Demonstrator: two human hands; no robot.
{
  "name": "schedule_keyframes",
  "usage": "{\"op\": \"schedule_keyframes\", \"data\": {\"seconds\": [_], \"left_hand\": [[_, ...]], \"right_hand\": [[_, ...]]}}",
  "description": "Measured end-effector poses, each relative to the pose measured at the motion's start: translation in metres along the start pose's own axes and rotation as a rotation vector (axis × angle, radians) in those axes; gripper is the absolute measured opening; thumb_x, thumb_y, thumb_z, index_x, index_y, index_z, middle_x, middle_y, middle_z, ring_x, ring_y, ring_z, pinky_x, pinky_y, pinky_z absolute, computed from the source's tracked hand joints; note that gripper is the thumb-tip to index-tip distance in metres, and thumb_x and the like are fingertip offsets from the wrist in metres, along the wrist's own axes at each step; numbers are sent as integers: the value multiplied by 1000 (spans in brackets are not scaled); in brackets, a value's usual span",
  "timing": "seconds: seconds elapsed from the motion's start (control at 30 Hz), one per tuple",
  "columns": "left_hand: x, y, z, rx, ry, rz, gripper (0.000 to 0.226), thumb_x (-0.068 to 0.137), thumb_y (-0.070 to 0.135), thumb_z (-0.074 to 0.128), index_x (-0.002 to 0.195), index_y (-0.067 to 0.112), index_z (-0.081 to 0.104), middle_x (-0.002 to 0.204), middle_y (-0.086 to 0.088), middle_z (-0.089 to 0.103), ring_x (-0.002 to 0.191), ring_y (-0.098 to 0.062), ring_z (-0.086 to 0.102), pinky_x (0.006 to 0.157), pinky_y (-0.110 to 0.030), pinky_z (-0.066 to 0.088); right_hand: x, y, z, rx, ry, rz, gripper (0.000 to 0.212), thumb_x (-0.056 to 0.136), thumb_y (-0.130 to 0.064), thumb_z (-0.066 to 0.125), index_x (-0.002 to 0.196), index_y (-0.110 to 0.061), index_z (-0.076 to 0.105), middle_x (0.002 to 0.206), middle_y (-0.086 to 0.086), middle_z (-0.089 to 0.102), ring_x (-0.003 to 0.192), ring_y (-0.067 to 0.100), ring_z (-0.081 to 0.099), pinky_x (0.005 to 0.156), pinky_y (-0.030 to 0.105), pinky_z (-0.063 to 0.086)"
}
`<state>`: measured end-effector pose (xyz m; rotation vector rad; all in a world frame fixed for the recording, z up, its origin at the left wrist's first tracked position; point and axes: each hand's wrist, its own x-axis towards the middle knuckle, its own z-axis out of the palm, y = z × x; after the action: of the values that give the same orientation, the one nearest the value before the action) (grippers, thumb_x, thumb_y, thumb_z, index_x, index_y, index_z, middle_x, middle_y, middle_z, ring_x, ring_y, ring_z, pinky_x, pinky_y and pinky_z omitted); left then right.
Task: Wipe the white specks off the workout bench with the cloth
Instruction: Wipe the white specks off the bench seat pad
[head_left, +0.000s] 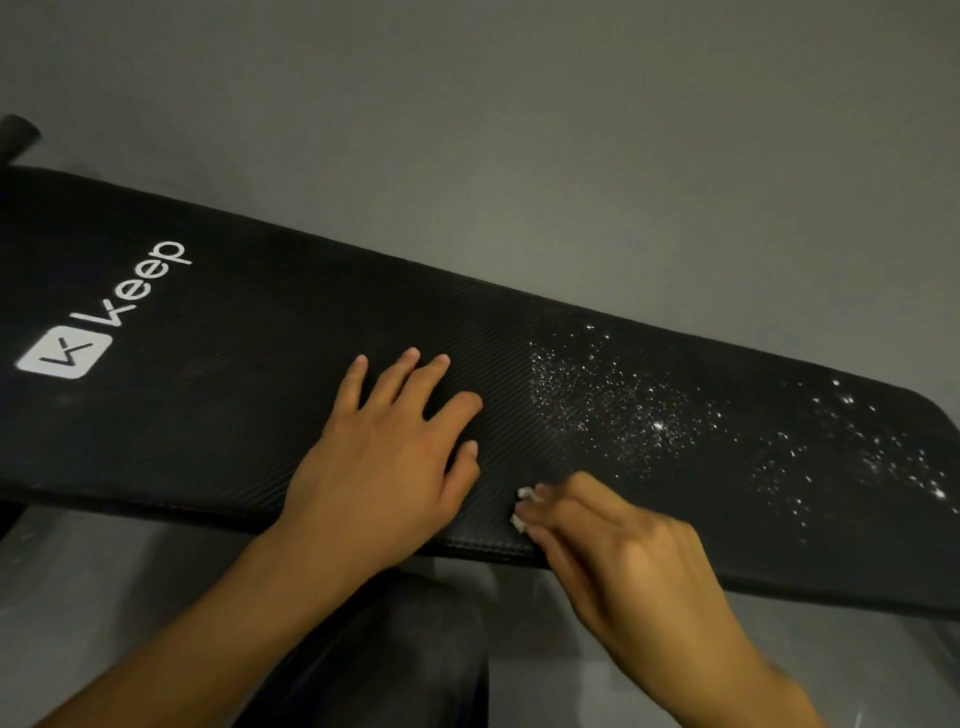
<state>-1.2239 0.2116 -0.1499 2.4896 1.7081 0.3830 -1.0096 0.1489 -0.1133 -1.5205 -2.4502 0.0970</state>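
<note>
A long black padded workout bench (249, 405) runs from the left to the far right, with a white "Keep" logo near its left end. White specks (639, 415) are scattered over its right half, in a dense patch at the middle right and a looser one at the far right. My left hand (389, 462) lies flat on the pad with fingers spread, left of the specks. My right hand (623, 551) is at the bench's near edge, shut on a small white cloth (522, 512) that is mostly hidden under the fingers.
A grey floor (519, 130) lies beyond the bench. A dark rounded part (15, 135), perhaps a bench roller, shows at the far left. A dark shape (395, 654), unclear what, sits below the bench's near edge between my forearms.
</note>
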Motion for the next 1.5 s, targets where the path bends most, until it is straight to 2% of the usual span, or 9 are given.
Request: {"op": "schedule_keyframes", "data": {"seconds": [0.13,0.23,0.3,0.43,0.7,1.0,1.17,1.37,1.5], "left_hand": [[4,16,2,20,14,-34,45,93,43,34,122,27,63,142,-16,58,137,-38,49,108,-71,37],[9,27,1,15,4,-33,44,94,43,36,131,30,57,150,-13,50,144,-35,40,114,-72,25],[13,31,1,7,5,-42,47,94,45,36,136,33,53,155,-12,44,148,-35,33,117,-72,18],[12,39,10,22,25,-43,48,96,45,29,135,30,53,153,-14,47,146,-37,37,113,-73,25],[9,38,10,35,8,-48,54,97,50,25,142,31,48,158,-10,41,150,-33,30,117,-70,20],[9,38,11,33,18,-52,53,97,50,29,139,29,52,155,-12,45,148,-34,35,112,-76,21],[8,38,8,39,-13,-56,53,96,51,27,141,32,49,157,-10,42,150,-32,31,114,-74,20],[9,37,11,22,18,-52,52,96,50,29,139,30,52,154,-11,46,148,-33,35,113,-75,22],[9,38,10,36,-3,-53,56,96,51,26,141,29,50,157,-12,42,149,-33,33,113,-75,20]], "right_hand": [[31,20,5,-104,81,33,28,102,-46,41,109,-34,65,99,-11,60,75,18,68,52,42,54],[48,27,10,-130,152,78,29,100,-43,44,107,-29,68,95,-10,58,69,20,66,48,42,53],[38,23,10,-84,106,63,31,101,-43,41,111,-29,66,101,-11,59,76,20,69,53,43,56],[5,23,-4,46,-18,14,28,103,-47,40,116,-37,63,112,-18,60,96,11,71,65,38,59],[71,42,6,-89,68,49,26,102,-38,47,114,-28,67,107,-12,60,80,17,67,59,42,56],[46,33,0,-65,17,-6,26,101,-44,42,111,-33,64,101,-12,54,74,17,65,53,41,54],[98,44,8,-102,87,112,20,102,-34,52,110,-25,68,100,-9,54,77,21,63,61,40,53],[56,41,-3,122,-33,2,28,97,-46,45,109,-33,67,103,-14,57,89,11,66,69,42,57],[88,52,1,-22,27,18,20,98,-41,52,107,-32,67,101,-14,55,85,15,62,68,44,55]]}}
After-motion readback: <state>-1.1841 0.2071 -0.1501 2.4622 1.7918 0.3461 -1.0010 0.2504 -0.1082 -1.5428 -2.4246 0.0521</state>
